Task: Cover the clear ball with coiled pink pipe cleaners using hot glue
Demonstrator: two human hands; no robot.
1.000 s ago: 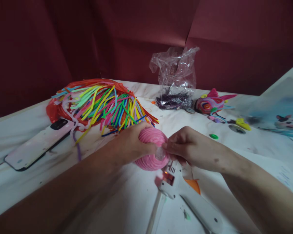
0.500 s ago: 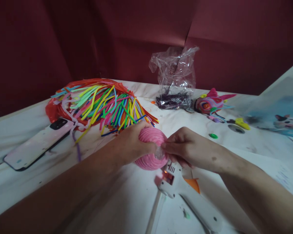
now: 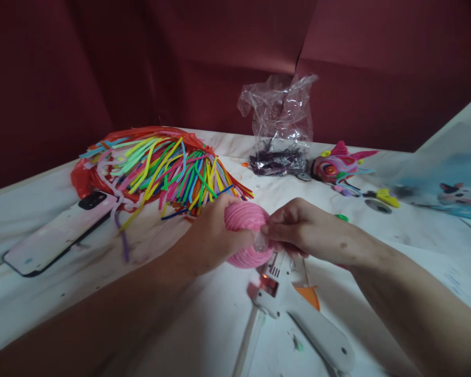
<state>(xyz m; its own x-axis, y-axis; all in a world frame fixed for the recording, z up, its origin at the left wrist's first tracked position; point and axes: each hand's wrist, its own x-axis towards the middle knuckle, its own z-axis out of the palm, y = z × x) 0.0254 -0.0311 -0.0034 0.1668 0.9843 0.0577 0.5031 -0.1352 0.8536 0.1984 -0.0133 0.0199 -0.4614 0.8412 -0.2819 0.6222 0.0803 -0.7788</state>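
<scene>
A pink ball [image 3: 246,215] wound in rows of fuzzy pipe cleaner sits between my hands, over the white table. My left hand [image 3: 220,235] is wrapped round its left side, with the thumb across the front. Beside the thumb shows a pale, shiny patch [image 3: 260,241] that the pink rows do not cover. At the ball's right side my right hand [image 3: 292,228] is closed in a pinch, touching the edge of that patch. What its fingertips hold is hidden. Just below lies a white glue gun [image 3: 294,303] with a small orange-red light glowing on it.
A heap of multicoloured pipe cleaners [image 3: 172,167] on red plastic lies back left, near a phone [image 3: 58,233]. Behind stand a clear plastic bag [image 3: 280,125] with dark contents and a colourful pipe-cleaner figure [image 3: 335,166]. An orange piece [image 3: 309,297] lies beside the glue gun.
The ball has turned slightly and shifted a little to the right and up in my hands. My right fingers stay pinched at its side. The view has moved slightly.
</scene>
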